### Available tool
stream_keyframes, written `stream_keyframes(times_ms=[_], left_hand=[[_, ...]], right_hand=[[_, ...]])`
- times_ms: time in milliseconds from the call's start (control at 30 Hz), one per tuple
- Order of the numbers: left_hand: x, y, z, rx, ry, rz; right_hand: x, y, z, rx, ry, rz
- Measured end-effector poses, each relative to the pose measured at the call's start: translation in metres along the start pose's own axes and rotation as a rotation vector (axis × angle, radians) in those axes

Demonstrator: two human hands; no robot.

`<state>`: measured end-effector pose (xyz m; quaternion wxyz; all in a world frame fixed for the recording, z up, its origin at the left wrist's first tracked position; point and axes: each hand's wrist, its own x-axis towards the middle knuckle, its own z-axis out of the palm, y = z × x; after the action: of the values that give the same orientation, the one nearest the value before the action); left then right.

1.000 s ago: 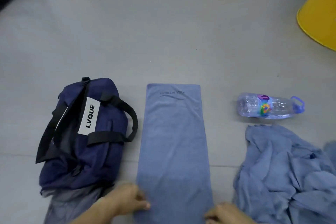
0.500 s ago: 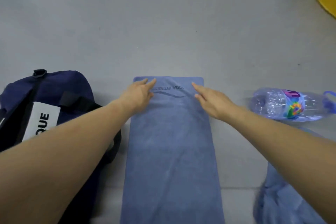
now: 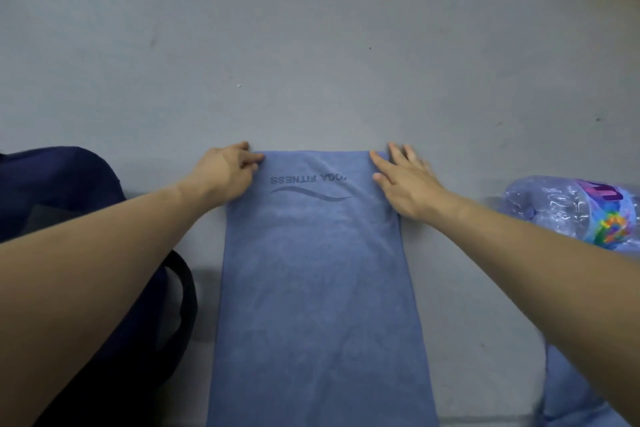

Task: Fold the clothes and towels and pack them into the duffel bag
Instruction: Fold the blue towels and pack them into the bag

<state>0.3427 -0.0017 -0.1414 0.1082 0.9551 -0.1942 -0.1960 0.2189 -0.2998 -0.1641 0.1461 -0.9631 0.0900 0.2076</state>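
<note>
Reaching to mid-frame, we meet the far corners of the blue towel [image 3: 311, 288] — our left hand [image 3: 225, 173] pinches one, our right hand [image 3: 405, 184] rests spread-fingered on the other. The towel lies flat down the centre; duffel bag [image 3: 69, 180] at left, plastic bottle [image 3: 568, 208] and crumpled blue cloth [image 3: 571, 392] at right.

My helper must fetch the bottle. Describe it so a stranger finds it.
Start at the long blue towel on the grey floor. Right of it, past the right hand, lies the bottle. It alone is clear plastic with a rainbow label.
</note>
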Motion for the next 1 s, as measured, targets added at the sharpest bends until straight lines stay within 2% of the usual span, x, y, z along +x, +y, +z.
stream_keyframes(times_ms=[167,267,467,733,867,1000], left_hand=[[-0.011,-0.002,-0.003,0.082,0.043,0.088],[-0.02,0.0,-0.005,0.088,0.021,0.064],[-0.036,-0.006,-0.003,0.094,-0.053,0.098],[-0.052,-0.008,0.003,0.149,0.021,0.163],[-0.044,-0.002,-0.004,0.125,0.061,0.092],[-0.039,0.015,-0.026,0.1,0.124,0.118]], right_hand=[[-0.006,-0.005,0.0,0.006,0.054,-0.076],[-0.012,-0.005,-0.003,0.02,0.078,-0.126],[-0.036,-0.002,0.0,-0.006,-0.004,-0.112],[-0.042,-0.008,0.011,-0.118,-0.069,-0.138],[-0.03,-0.007,0.001,-0.024,0.028,-0.104],[-0.027,-0.014,-0.041,0.244,0.135,-0.063]])
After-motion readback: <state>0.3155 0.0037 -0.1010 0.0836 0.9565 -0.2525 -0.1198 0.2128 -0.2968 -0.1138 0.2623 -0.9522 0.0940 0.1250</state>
